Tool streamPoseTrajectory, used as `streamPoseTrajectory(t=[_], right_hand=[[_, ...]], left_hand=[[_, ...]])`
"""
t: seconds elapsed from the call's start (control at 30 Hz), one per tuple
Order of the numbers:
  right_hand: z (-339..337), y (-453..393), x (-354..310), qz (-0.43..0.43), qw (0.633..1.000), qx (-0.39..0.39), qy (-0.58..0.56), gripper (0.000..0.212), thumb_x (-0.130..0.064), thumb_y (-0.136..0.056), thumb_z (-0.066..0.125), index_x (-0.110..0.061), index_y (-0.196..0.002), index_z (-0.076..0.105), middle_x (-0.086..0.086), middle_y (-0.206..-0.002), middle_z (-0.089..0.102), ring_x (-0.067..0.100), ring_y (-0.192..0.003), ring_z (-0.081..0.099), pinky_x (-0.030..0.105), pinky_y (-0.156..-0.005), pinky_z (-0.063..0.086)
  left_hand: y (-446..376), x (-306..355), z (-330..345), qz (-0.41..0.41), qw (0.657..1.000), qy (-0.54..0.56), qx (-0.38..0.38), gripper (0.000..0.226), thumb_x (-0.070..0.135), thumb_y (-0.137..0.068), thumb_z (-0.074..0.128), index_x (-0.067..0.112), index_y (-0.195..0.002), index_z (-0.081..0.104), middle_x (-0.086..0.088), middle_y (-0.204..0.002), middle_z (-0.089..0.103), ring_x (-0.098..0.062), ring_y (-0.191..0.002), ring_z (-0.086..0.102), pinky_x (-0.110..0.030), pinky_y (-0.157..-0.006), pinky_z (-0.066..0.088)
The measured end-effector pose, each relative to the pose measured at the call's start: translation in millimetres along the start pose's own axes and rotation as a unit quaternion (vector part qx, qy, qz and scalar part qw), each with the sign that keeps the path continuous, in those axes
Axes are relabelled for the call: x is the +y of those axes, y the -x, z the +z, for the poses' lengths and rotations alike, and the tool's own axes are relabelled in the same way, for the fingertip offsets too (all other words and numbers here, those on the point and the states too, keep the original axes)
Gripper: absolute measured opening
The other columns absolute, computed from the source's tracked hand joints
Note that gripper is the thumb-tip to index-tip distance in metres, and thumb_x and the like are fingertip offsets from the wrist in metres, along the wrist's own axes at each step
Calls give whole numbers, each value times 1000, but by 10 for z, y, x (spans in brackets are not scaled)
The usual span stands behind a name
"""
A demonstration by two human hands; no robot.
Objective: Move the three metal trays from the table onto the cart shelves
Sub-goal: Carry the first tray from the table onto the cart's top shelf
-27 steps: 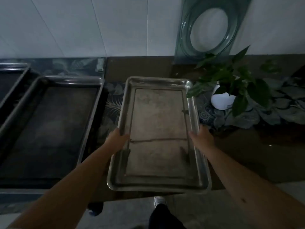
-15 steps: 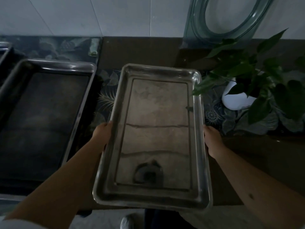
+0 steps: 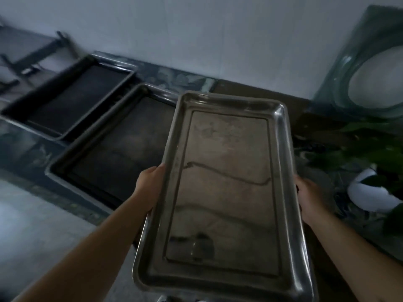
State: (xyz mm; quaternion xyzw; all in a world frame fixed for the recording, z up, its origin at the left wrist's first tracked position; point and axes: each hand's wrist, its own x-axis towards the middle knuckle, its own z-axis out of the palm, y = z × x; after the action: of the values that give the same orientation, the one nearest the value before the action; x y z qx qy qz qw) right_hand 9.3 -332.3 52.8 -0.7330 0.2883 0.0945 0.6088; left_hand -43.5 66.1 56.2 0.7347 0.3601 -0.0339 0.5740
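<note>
I hold a shiny metal tray (image 3: 226, 192) in the air above the table's front edge, its long side pointing away from me. My left hand (image 3: 150, 188) grips its left rim and my right hand (image 3: 309, 199) grips its right rim. Two darker metal trays lie on the table to the left: the nearer tray (image 3: 117, 144) beside the lifted one and the farther tray (image 3: 72, 99) behind it. A dark metal frame (image 3: 32, 59), possibly the cart, shows blurred at the far left.
A potted green plant in a white pot (image 3: 370, 195) stands on the table at the right. A glass panel with a round opening (image 3: 375, 77) leans on the white wall. Grey floor (image 3: 39, 232) lies at the lower left.
The shiny tray has been lifted off the table and drawn toward me. My view has swung left and tilted, so the second dark tray and the frame at the left have come into sight.
</note>
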Motion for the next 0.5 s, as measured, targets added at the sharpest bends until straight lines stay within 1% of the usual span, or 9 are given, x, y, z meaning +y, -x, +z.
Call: streamPoseTrajectory(t=[0.07, 0.13, 0.17, 0.23, 0.27, 0.33, 0.4, 0.43, 0.5], right_hand=[[324, 88, -185, -36, 999, -33, 22, 32, -42, -87, 62, -13, -95, 74, 21, -96, 70, 38, -87, 67, 52, -78, 55], [728, 192, -345, -69, 994, -68, 43, 37, -38, -89, 60, -7, -107, 70, 23, -106, 68, 39, -98, 64, 54, -88, 51], [957, 274, -414, -81, 992, -88, 51, 38, -36, -90, 60, -4, -109, 69, 22, -105, 67, 37, -98, 63, 52, -88, 50], [1433, 472, -506, -101, 983, -137, 71, 37, -32, -91, 60, 1, -106, 68, 18, -93, 66, 31, -89, 61, 44, -80, 49], [1673, 598, -532, -113, 976, -166, 82, 36, -31, -91, 60, 2, -102, 68, 15, -88, 64, 27, -84, 59, 41, -76, 47], [2177, 934, -535, -132, 958, -230, 113, 31, -31, -90, 61, 0, -91, 69, 13, -80, 63, 23, -75, 58, 35, -69, 44], [2633, 1329, -482, -145, 935, -287, 152, 29, -31, -89, 62, -6, -75, 68, 10, -71, 64, 19, -62, 59, 27, -56, 44], [2848, 1535, -431, -153, 923, -312, 167, 30, -30, -89, 63, -8, -70, 66, 8, -67, 64, 17, -57, 60, 25, -51, 43], [3236, 1948, -302, -165, 898, -360, 193, 31, -30, -89, 63, -8, -68, 65, 12, -69, 65, 19, -59, 61, 26, -56, 45]], left_hand=[[150, -64, -402, -15, 997, 37, 61, 42, 55, -73, 63, 16, -73, 76, -8, -69, 72, -23, -66, 65, -35, -68, 53], [299, -231, -818, -26, 990, 70, 116, 41, 54, -80, 63, 16, -68, 76, -2, -61, 71, -19, -61, 65, -30, -64, 51], [388, -338, -1038, -30, 985, 87, 145, 41, 51, -84, 62, 16, -67, 75, 2, -57, 70, -16, -58, 65, -26, -59, 50], [620, -589, -1483, -37, 973, 109, 201, 39, 48, -89, 61, 17, -69, 73, 5, -53, 69, -10, -54, 64, -22, -53, 44], [763, -740, -1701, -42, 966, 119, 227, 38, 46, -90, 61, 16, -69, 72, 3, -54, 68, -12, -56, 64, -22, -53, 44], [1126, -1119, -2134, -55, 947, 161, 274, 36, 39, -94, 61, 9, -76, 73, -8, -68, 70, -22, -67, 62, -28, -62, 45], [1545, -1510, -2483, -71, 924, 204, 316, 38, 34, -93, 62, -2, -85, 74, -19, -79, 68, -25, -74, 59, -35, -70, 45], [1758, -1695, -2632, -79, 910, 220, 342, 38, 31, -92, 63, -5, -86, 74, -20, -80, 68, -24, -75, 58, -36, -71, 45], [2153, -2036, -2883, -90, 881, 251, 391, 34, 26, -92, 64, -3, -80, 73, -17, -76, 67, -23, -74, 58, -35, -69, 44]])
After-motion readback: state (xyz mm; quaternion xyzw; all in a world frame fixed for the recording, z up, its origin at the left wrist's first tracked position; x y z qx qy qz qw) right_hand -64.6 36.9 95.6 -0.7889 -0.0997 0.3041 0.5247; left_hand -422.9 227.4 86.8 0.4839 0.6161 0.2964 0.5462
